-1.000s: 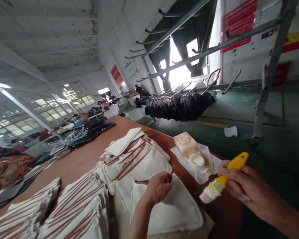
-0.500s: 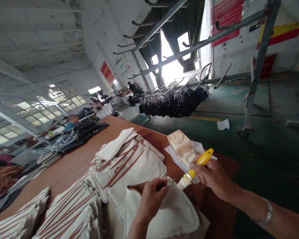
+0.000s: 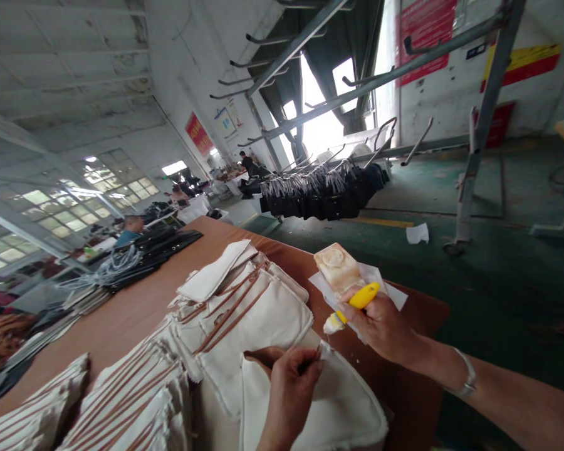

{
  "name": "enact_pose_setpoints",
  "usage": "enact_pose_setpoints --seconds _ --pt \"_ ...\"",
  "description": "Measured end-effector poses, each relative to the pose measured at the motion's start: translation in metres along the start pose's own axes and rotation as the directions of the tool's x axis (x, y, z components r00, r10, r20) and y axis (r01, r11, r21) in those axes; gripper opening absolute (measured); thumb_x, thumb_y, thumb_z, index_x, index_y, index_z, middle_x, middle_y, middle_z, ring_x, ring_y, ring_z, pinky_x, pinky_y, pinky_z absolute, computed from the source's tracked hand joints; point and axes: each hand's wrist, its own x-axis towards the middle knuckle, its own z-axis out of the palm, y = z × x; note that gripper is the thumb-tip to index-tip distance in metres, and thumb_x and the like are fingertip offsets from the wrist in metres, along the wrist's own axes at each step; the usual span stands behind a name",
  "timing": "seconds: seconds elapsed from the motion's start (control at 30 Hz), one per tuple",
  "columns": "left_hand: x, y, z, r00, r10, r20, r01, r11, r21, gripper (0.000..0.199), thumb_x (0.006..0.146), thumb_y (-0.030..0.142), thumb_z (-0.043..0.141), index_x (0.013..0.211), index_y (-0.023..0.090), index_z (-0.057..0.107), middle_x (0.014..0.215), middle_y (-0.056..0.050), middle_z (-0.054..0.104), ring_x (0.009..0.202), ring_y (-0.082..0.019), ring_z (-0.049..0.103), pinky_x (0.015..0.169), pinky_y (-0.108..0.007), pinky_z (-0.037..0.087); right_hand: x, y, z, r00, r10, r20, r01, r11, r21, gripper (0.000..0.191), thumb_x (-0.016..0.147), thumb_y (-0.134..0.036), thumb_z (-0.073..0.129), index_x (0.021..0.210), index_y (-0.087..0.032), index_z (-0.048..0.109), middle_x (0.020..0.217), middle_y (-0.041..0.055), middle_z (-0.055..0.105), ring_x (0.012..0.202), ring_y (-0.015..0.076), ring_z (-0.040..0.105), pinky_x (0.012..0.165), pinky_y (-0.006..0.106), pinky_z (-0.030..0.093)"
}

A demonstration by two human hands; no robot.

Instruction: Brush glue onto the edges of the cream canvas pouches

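Note:
My right hand [image 3: 380,322] is closed round a yellow-handled brush [image 3: 352,305], whose pale, coated bristles point down to the left, above the edge of a cream bag piece [image 3: 329,401]. The fingers of my left hand [image 3: 294,385] pinch the upper edge of that piece, beside its brown-lined opening. A small whitish bit shows at the fingertips. Behind the brush sits a pale, glue-smeared container [image 3: 336,266] on white paper [image 3: 395,293]. More cream pieces with brown strips [image 3: 258,300] lie just left of it.
Cream stacks with brown edging [image 3: 126,401] fill the front left of the brown table [image 3: 141,300]. Black pieces [image 3: 155,250] lie along its far left edge. A metal rack [image 3: 479,125] with hanging black bags [image 3: 324,194] stands beyond. People sit in the background.
My right hand and the brush have moved left, closer to my left hand. My left hand has shifted slightly right and down with the edge of the bag piece.

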Motion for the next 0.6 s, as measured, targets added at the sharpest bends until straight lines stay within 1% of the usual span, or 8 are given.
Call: enact_pose_setpoints --seconds 0.17,0.27,0.33,0.4,0.43,0.5,0.57,0.6 --pt "-0.002 0.005 0.003 0.998 -0.06 -0.022 0.06 0.998 -0.022 0.011 0.077 0.026 0.068 0.079 0.017 0.074 0.074 -0.002 0.07 0.071 -0.016 0.061 0.064 -0.022 0.047 -0.009 -0.008 0.005 0.995 -0.003 0.096 -0.002 0.998 0.059 0.023 0.097 -0.032 0.051 0.079 -0.019 0.057 0.068 0.0002 0.055 0.063 0.0167 0.053 0.064 0.029 0.043" --pt "-0.01 0.005 0.006 0.998 -0.021 -0.058 0.023 0.999 0.031 0.009 0.078 0.025 0.067 0.076 0.017 0.071 0.07 -0.001 0.068 0.066 -0.015 0.06 0.06 -0.021 0.046 -0.008 -0.004 0.006 0.999 -0.002 0.035 0.001 0.999 0.04 0.024 0.096 -0.033 0.052 0.078 -0.019 0.058 0.069 0.0012 0.057 0.065 0.0172 0.054 0.065 0.029 0.043" --pt "-0.018 0.002 0.008 0.994 0.055 -0.098 -0.044 0.993 0.114 0.01 0.081 0.026 0.066 0.075 0.019 0.069 0.068 -0.001 0.066 0.064 -0.015 0.06 0.06 -0.021 0.046 -0.006 -0.002 0.0 0.999 0.042 -0.035 -0.041 0.998 0.04 0.025 0.096 -0.036 0.052 0.08 -0.018 0.06 0.07 0.0016 0.057 0.065 0.0175 0.054 0.065 0.029 0.043" --pt "-0.025 -0.002 0.01 0.976 0.19 -0.107 -0.165 0.964 0.208 0.01 0.084 0.025 0.064 0.076 0.02 0.067 0.071 -0.001 0.067 0.067 -0.014 0.061 0.064 -0.022 0.049 -0.004 -0.003 -0.008 0.991 0.111 -0.067 -0.107 0.992 0.063 0.026 0.096 -0.039 0.053 0.083 -0.018 0.06 0.066 -0.0001 0.053 0.06 0.0165 0.05 0.059 0.028 0.041" --pt "-0.029 -0.004 0.012 0.955 0.277 -0.109 -0.244 0.938 0.247 0.009 0.086 0.024 0.062 0.078 0.021 0.067 0.074 -0.002 0.068 0.069 -0.014 0.063 0.066 -0.023 0.05 -0.003 -0.004 -0.011 0.988 0.145 -0.061 -0.14 0.987 0.084 0.027 0.095 -0.041 0.053 0.083 -0.018 0.059 0.063 -0.0011 0.051 0.057 0.0156 0.048 0.056 0.027 0.04" --pt "-0.034 -0.009 0.015 0.891 0.442 -0.101 -0.395 0.867 0.304 0.008 0.088 0.02 0.06 0.082 0.023 0.064 0.082 -0.003 0.069 0.076 -0.014 0.066 0.07 -0.023 0.052 -0.005 -0.009 -0.014 0.982 0.19 0.004 -0.189 0.972 0.141 0.028 0.095 -0.043 0.054 0.082 -0.018 0.058 0.06 -0.003 0.046 0.052 0.0135 0.043 0.051 0.026 0.037" --pt "-0.038 -0.014 0.019 0.836 0.539 -0.108 -0.476 0.808 0.346 0.009 0.089 0.016 0.059 0.085 0.024 0.062 0.086 -0.004 0.069 0.079 -0.014 0.067 0.07 -0.023 0.053 -0.011 -0.014 -0.013 0.971 0.208 0.121 -0.229 0.952 0.2 0.029 0.094 -0.043 0.054 0.082 -0.018 0.056 0.06 -0.0037 0.044 0.051 0.0118 0.04 0.048 0.024 0.034" --pt "-0.04 -0.016 0.02 0.819 0.564 -0.107 -0.495 0.789 0.365 0.011 0.09 0.015 0.058 0.086 0.024 0.061 0.086 -0.004 0.069 0.08 -0.014 0.067 0.071 -0.024 0.053 -0.014 -0.017 -0.013 0.958 0.216 0.19 -0.256 0.94 0.224 0.029 0.095 -0.044 0.054 0.082 -0.017 0.056 0.059 -0.004 0.044 0.05 0.011 0.039 0.046 0.023 0.032"
